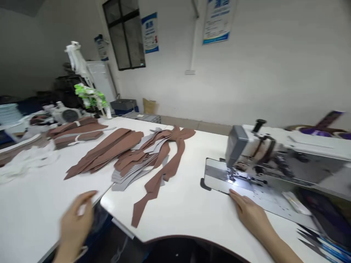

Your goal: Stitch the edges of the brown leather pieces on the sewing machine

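Observation:
My left hand (75, 219), somewhat blurred, is raised over the gap between the two white tables. Its thumb and forefinger are curved and apart, and nothing shows between them. My right hand (251, 212) lies with its fingers stretched out, fingertips at the front edge of the metal plate (216, 182) of a sewing machine (237, 146). The machine's lamp lights the needle area. Between my hands, on the right table, lies a fanned stack of brown and grey cut pieces (131, 173). From it a brown strip of joined pieces (170, 166) trails toward the near edge.
More brown pieces (106, 151) lie across the left table, with white material (33, 160) farther left. Scissor-like blades (312, 237) and a dark flat device (323, 208) are at the right. A dark curved table cut-out (189, 248) is in front of me.

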A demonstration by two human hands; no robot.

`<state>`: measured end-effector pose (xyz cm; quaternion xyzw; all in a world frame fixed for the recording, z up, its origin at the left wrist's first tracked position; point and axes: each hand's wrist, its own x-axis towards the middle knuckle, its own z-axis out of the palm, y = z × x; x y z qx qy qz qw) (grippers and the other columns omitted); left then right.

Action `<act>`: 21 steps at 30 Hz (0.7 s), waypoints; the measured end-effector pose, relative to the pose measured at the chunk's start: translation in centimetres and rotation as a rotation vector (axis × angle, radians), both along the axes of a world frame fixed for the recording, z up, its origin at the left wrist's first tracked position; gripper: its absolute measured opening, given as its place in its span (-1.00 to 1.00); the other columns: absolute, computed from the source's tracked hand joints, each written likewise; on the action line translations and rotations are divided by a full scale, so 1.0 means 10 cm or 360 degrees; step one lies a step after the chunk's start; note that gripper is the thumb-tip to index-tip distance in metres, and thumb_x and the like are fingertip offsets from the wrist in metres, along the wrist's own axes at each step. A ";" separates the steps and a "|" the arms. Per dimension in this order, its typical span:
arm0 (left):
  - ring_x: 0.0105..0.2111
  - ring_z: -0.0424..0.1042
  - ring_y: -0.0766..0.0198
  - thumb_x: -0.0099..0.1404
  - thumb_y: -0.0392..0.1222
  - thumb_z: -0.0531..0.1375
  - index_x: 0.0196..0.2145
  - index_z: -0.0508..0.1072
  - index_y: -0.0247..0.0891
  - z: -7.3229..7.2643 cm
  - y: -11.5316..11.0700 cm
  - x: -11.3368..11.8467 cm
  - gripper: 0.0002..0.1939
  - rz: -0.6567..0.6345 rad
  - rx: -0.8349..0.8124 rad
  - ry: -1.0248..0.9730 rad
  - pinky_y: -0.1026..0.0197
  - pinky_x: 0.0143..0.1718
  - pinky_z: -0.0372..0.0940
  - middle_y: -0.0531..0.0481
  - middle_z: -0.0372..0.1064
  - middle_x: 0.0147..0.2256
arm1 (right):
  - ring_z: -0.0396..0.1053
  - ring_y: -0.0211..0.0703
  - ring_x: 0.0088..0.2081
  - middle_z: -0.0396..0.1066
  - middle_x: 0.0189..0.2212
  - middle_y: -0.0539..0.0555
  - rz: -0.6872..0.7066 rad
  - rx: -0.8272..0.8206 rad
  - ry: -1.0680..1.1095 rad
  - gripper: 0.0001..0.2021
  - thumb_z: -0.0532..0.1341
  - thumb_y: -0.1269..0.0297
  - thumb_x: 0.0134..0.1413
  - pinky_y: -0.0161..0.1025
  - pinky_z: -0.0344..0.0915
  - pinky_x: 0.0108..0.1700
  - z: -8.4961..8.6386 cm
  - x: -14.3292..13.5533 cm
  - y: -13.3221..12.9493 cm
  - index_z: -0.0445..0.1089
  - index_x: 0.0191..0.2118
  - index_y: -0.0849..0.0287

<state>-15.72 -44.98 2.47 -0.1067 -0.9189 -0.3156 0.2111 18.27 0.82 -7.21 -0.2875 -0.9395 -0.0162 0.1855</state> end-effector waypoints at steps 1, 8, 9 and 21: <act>-0.16 0.50 0.08 0.22 0.05 -0.05 -0.20 0.50 0.00 -0.06 0.48 0.05 -0.63 -0.0397 -0.0010 -0.0069 0.09 -0.13 0.43 0.12 0.53 -0.17 | 0.48 0.05 -0.07 0.40 0.06 -0.02 -0.0002 0.0008 -0.0044 -0.49 -0.06 0.48 0.12 -0.11 0.55 -0.23 -0.01 -0.02 -0.01 0.48 0.04 0.02; 0.13 0.31 0.03 0.38 -0.17 -0.02 0.07 0.42 -0.26 -0.26 2.88 0.29 -0.61 -0.1169 -0.0910 0.0082 0.02 0.17 0.23 -0.20 0.34 0.12 | 0.47 0.01 -0.10 0.30 0.15 0.05 0.0028 0.0006 -0.0192 -0.38 -0.08 0.68 -0.04 -0.08 0.52 -0.15 0.07 -0.11 -0.09 0.44 0.08 0.19; 0.09 0.33 -0.04 0.37 -0.18 0.01 0.05 0.43 -0.30 -0.27 3.04 0.25 -0.62 -0.1149 -0.0959 0.0089 -0.04 0.11 0.26 -0.26 0.36 0.08 | 0.48 0.01 -0.12 0.29 0.16 0.06 0.0024 0.0003 -0.0194 -0.38 -0.07 0.69 -0.05 -0.08 0.52 -0.18 0.07 -0.11 -0.09 0.44 0.08 0.21; -0.01 0.42 0.12 0.39 -0.18 0.02 0.09 0.45 -0.24 -0.32 3.23 -0.34 -0.61 -0.1306 -0.1407 0.0110 0.19 0.06 0.27 -0.19 0.45 -0.04 | 0.47 -0.01 -0.21 0.38 0.07 0.21 0.0039 0.0206 -0.0106 -0.44 -0.08 0.71 -0.04 -0.13 0.48 -0.22 0.05 -0.15 -0.08 0.43 0.02 0.29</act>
